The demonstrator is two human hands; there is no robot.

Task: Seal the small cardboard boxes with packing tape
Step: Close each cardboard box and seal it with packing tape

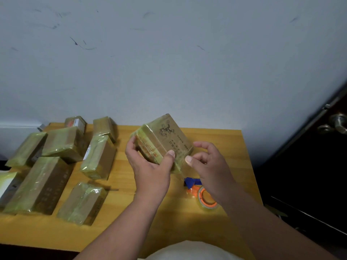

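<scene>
My left hand (pixel 150 166) grips a small brown cardboard box (pixel 165 137) and holds it tilted above the wooden table (pixel 120 218). The box carries a printed cartoon figure and has clear tape over its near end. My right hand (pixel 208 164) is beside the box's right corner, fingers loosely curled, thumb near a clear strip of tape hanging off the box. I cannot tell whether it pinches that strip. An orange tape dispenser (pixel 204 197) with a blue blade guard and a clear roll lies on the table under my right wrist.
Several taped cardboard boxes (pixel 82 201) lie in rows on the left half of the table. A grey wall stands right behind the table. A dark door with a metal handle (pixel 338 122) is at the right. The table's right edge runs close to the dispenser.
</scene>
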